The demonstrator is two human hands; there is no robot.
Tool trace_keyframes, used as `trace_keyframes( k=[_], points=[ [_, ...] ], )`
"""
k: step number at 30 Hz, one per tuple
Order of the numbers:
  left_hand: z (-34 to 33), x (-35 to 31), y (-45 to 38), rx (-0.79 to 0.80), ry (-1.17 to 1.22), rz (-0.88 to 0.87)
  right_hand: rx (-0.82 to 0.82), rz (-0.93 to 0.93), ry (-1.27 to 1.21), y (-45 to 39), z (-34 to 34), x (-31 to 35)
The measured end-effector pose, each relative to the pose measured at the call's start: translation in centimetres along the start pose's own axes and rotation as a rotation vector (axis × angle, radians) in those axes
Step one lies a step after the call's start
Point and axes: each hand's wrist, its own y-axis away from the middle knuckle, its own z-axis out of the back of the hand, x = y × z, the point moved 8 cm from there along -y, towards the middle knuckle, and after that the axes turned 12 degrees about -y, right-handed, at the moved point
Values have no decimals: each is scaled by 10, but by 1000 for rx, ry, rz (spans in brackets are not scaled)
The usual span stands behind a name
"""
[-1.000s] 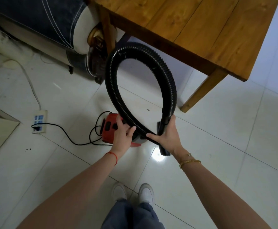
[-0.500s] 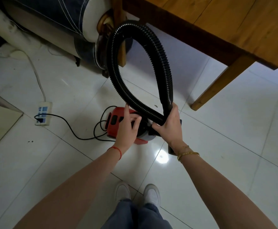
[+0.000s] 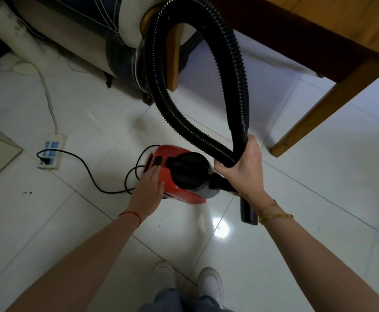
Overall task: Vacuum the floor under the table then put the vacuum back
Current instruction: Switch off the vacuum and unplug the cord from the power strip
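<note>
White glossy floor tiles (image 3: 319, 199) spread beneath you, with the wooden table (image 3: 341, 25) at the upper right, one leg (image 3: 332, 109) slanting down to the floor. Your red canister vacuum (image 3: 179, 174) sits on the tiles just in front of your white shoes (image 3: 211, 282), near that table leg. Your right hand (image 3: 242, 170) grips the black corrugated hose (image 3: 240, 64) where its two runs cross, so it stands up in a tall loop under the table edge; the dark nozzle (image 3: 247, 210) pokes out below your wrist. Your left hand (image 3: 150, 185) lies flat with straight fingers on the vacuum's red top, beside its black switch. A black power cord (image 3: 87, 167) runs from the vacuum to a white power strip (image 3: 51, 152) at the left.
</note>
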Motion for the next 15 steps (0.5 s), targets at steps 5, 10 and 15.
trace_keyframes(
  k=[5, 10, 15],
  points=[
    [-22, 25, -12, -85, -28, -37, 32, 80, 49, -3, -14, -12],
    [-45, 43, -35, -106, -26, -56, 10, 114, 27, -4, -24, -18],
    [-62, 59, -49, -138, -42, -68, -52, 121, 6, -3, -21, -15]
  ],
)
